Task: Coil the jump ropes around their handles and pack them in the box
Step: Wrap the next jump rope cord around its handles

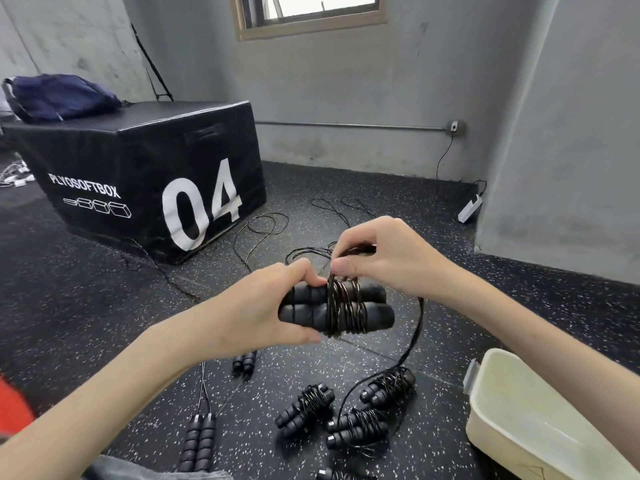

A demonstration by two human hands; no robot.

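Observation:
My left hand (273,306) grips a pair of black foam jump rope handles (375,308) held side by side, with several turns of thin black cord (344,308) wound round their middle. My right hand (384,263) pinches the cord just above the handles. A loose length of cord (414,337) hangs down from my right hand toward the floor. Three coiled jump ropes (306,405) (388,388) (356,427) lie on the floor below my hands. The cream plastic box (540,420) stands at the lower right with nothing visible inside it.
Two uncoiled pairs of handles (199,441) (244,363) lie on the speckled floor at lower left, their cords (263,226) looping across it. A black plyo box marked 04 (156,168) with a dark bag (59,97) on top stands at the back left. A grey wall corner (554,168) is at right.

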